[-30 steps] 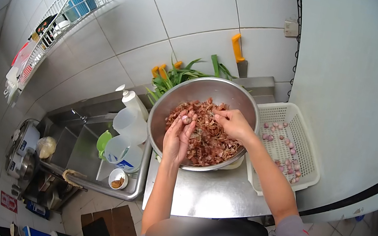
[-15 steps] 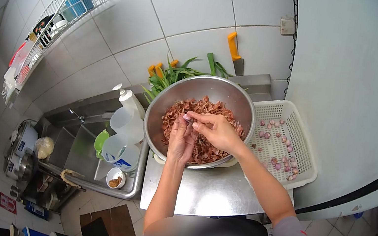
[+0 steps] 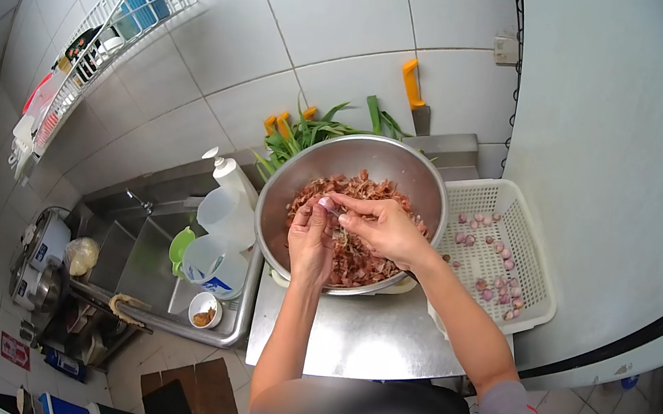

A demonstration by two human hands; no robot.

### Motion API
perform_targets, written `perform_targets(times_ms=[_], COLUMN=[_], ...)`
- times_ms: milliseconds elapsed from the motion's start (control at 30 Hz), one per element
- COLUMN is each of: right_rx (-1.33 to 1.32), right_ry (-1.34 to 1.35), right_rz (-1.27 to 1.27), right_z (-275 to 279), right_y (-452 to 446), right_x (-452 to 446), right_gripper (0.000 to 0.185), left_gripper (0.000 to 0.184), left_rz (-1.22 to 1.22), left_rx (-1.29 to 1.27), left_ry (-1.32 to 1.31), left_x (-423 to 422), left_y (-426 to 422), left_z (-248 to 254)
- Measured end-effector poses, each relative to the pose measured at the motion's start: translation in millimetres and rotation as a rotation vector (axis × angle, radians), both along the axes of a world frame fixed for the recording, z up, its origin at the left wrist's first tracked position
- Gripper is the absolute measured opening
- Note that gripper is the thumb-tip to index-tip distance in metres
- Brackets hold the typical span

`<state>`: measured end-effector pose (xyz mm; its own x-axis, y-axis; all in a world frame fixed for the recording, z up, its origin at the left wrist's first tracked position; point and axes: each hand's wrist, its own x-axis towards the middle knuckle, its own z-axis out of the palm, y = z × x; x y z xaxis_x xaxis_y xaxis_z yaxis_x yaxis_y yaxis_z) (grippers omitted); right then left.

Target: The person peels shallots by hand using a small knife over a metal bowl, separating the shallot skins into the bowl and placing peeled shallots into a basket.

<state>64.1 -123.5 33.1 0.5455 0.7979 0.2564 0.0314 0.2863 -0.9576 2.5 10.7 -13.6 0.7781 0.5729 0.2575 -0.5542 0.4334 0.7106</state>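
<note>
Over a large steel bowl [image 3: 294, 167] filled with reddish-brown shallot skins [image 3: 352, 265], both hands are closed and meet at the fingertips. A small pinkish shallot [image 3: 326, 203] is pinched in the fingers of my left hand [image 3: 311, 246]. My right hand [image 3: 387, 230] presses its thumb and index finger in from the right, right up against the shallot. Something thin and greyish shows between the right fingers, too small to identify. To the right of the bowl, a white perforated basket [image 3: 543, 278] holds several loose shallots [image 3: 502, 288].
Behind the bowl lie green leaves [image 3: 322, 129], and an orange-handled knife [image 3: 414, 98] is against the tiled wall. A sink [image 3: 155, 265] on the left has a pump bottle [image 3: 233, 177], plastic jugs [image 3: 214, 262] and a small white cup [image 3: 204, 310] beside it. A pale tall surface [image 3: 619, 167] bounds the right side.
The view has shifted very slightly. The fingers have moved a little around the shallot, which shows more clearly at the left fingertips now; both hands stay over the bowl.
</note>
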Motion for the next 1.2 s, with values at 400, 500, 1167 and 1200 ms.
perform_targets(times_ms=[400, 500, 1167, 1200], right_rx=[-0.025, -0.077, -0.329, -0.325], right_ry=[0.321, 0.268, -0.159, -0.188], right_rz=[-0.055, -0.037, -0.322, -0.319], right_z=[-3.2, 1.7, 12.9, 0.6], right_y=[-8.9, -30.0, -86.0, -80.0], right_x=[18.0, 41.2, 41.2, 45.9], right_gripper=[0.03, 0.032, 0.031, 0.031], left_gripper=[0.027, 0.028, 0.023, 0.023], left_rz=[-0.047, -0.075, -0.143, -0.303], left_rx=[-0.033, 0.03, 1.523, 1.678], left_ry=[0.047, 0.056, 0.83, 0.899], left_x=[2.9, 3.2, 35.6, 39.5], left_y=[-17.7, -24.5, 56.9, 78.9], left_z=[10.7, 14.6, 20.0, 2.4])
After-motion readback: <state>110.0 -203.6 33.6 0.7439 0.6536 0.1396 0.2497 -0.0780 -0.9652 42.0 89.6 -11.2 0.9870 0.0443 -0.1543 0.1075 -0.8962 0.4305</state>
